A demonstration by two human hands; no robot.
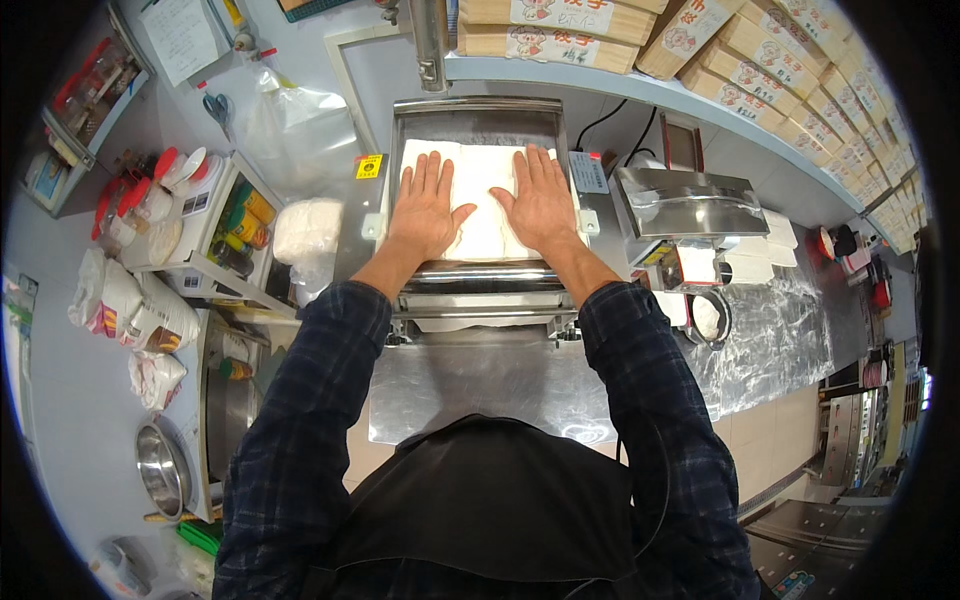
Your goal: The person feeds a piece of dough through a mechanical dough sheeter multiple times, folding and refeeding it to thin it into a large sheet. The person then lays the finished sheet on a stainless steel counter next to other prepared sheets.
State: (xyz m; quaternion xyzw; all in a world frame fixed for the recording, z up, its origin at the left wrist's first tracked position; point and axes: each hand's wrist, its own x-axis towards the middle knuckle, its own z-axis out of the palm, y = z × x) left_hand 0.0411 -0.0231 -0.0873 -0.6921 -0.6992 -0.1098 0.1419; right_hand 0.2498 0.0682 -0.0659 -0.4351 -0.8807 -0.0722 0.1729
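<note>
A thick white dough sheet [480, 210] lies on the metal feed tray [480, 124] of a dough-sheeting machine. My left hand [426, 214] rests flat on its left part, palm down, thumb spread towards the middle. On the right part my right hand [541, 202] lies flat in the same way, its thumb pointing inward. Neither hand grips anything. Nearer to me, a shiny steel roller [484, 276] runs across the machine between my wrists. Below that roller, a pale sheet [480, 302] shows behind a thin metal bar.
The machine stands on a steel table [487, 382]. At left is a plastic-wrapped white block [307, 229] beside a shelf rack [225, 266]. To the right stand a smaller steel-covered machine [686, 202] and a bowl of white powder [707, 316]. Wooden boxes [555, 45] line an overhead shelf.
</note>
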